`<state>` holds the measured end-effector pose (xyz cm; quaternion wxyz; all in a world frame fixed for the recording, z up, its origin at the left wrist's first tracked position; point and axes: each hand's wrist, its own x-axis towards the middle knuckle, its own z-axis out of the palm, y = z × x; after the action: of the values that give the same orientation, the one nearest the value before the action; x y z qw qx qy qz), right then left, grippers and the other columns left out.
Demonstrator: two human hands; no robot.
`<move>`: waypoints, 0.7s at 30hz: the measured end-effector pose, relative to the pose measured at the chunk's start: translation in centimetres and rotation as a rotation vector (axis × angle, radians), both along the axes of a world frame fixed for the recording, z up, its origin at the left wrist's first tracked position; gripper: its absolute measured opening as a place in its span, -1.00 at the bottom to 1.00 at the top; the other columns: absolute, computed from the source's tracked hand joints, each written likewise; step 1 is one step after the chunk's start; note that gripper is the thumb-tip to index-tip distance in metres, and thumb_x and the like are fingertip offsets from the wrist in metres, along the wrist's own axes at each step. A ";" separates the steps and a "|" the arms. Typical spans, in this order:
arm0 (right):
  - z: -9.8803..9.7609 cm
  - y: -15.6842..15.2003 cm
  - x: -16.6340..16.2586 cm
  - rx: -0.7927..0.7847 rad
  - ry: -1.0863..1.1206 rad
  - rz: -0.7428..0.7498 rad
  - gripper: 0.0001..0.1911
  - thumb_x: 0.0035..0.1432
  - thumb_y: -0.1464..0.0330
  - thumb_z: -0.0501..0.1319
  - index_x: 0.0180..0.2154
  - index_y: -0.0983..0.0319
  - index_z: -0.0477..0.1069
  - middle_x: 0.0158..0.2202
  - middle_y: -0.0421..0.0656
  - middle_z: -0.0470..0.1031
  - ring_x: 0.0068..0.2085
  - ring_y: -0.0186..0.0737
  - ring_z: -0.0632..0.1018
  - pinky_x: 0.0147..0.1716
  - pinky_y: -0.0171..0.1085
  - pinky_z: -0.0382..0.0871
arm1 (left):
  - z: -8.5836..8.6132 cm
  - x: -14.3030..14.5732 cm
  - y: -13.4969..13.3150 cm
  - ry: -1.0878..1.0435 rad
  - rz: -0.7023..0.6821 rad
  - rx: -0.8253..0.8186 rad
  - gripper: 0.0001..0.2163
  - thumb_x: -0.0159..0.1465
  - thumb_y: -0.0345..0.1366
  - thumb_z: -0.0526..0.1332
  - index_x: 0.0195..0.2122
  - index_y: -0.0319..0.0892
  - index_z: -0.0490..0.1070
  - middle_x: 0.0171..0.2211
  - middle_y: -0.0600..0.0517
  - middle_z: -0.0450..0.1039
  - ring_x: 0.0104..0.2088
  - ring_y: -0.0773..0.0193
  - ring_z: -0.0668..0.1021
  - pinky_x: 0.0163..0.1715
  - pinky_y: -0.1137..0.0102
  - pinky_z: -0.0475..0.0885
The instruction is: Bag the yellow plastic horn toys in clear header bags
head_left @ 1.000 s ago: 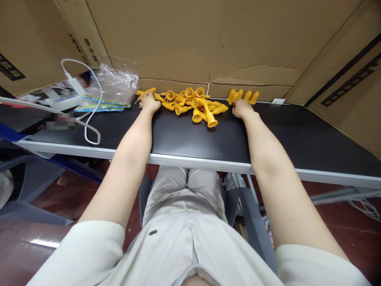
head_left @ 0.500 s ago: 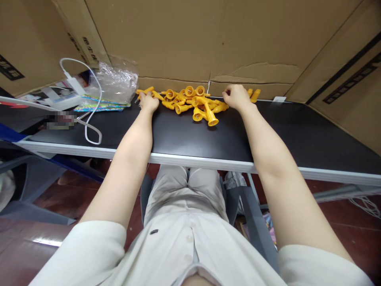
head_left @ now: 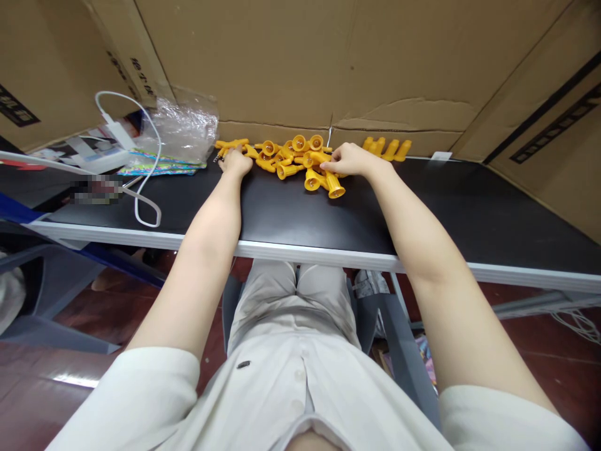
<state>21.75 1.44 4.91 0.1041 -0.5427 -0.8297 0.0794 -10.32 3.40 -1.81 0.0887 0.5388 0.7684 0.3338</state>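
Observation:
A heap of several yellow funnel-shaped plastic parts (head_left: 300, 161) lies at the far side of the black table (head_left: 291, 213), against a cardboard wall. My left hand (head_left: 235, 161) rests at the heap's left end, fingers curled among yellow parts there. My right hand (head_left: 350, 161) reaches into the heap's right side, its fingertips touching yellow parts; whether it grips one is not clear. A short row of yellow parts (head_left: 387, 149) stands lined up to the right of my right hand.
A crumpled clear plastic bag (head_left: 181, 128) on a colourful packet, a white charger with a looping cable (head_left: 141, 188) and papers lie at the left. Cardboard panels (head_left: 328, 62) close off the back and right. The table's white front edge (head_left: 310, 255) runs above my lap.
My right hand moved left from the lined-up row into the heap's right side, uncovering the row. My left hand stayed at the heap's left end.

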 end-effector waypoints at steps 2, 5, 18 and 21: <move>0.1 -0.2 -0.2 -0.023 0.017 -0.003 -0.60 0.18 -0.03 0.40 -0.37 0.16 0.51 -0.54 -0.17 0.34 -0.33 -0.05 0.51 -0.25 -0.11 0.44 | -0.2 -0.2 0.3 0.039 0.009 -0.059 -0.35 0.33 -0.45 0.17 0.48 -0.10 0.38 0.54 -0.18 0.24 0.55 -0.09 0.27 0.58 -0.07 0.09; 0.0 -0.5 -0.5 -0.003 0.021 -0.042 -0.69 0.19 0.07 0.39 -0.36 0.16 0.50 -0.52 -0.16 0.36 -0.32 -0.04 0.51 -0.23 -0.09 0.46 | -0.3 -0.4 0.5 0.045 0.004 -0.075 -0.37 0.34 -0.47 0.17 0.45 -0.02 0.42 0.60 -0.08 0.11 0.58 -0.03 0.21 0.60 0.00 0.04; 0.0 0.3 0.8 0.181 0.228 -0.202 -0.66 0.38 0.07 0.18 -0.18 0.21 0.50 -0.20 0.02 0.59 -0.10 0.07 0.57 -0.04 -0.05 0.53 | 0.5 0.0 -0.6 0.004 0.120 -0.013 -0.56 0.34 -0.42 0.25 0.22 -0.13 0.64 0.28 -0.20 0.59 0.34 -0.19 0.56 0.43 0.09 0.39; -0.3 0.7 0.9 0.194 0.252 -0.201 -0.59 0.41 0.01 0.16 -0.10 0.21 0.51 -0.13 0.04 0.62 -0.04 0.09 0.59 -0.01 -0.06 0.54 | 0.6 0.1 -0.6 -0.014 0.131 -0.003 -0.57 0.32 -0.44 0.23 0.18 -0.14 0.66 0.27 -0.19 0.60 0.33 -0.16 0.57 0.41 0.10 0.41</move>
<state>22.65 2.15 4.64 0.2667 -0.5961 -0.7553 0.0557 -10.23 2.80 -1.26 0.0728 0.4850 0.8018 0.3415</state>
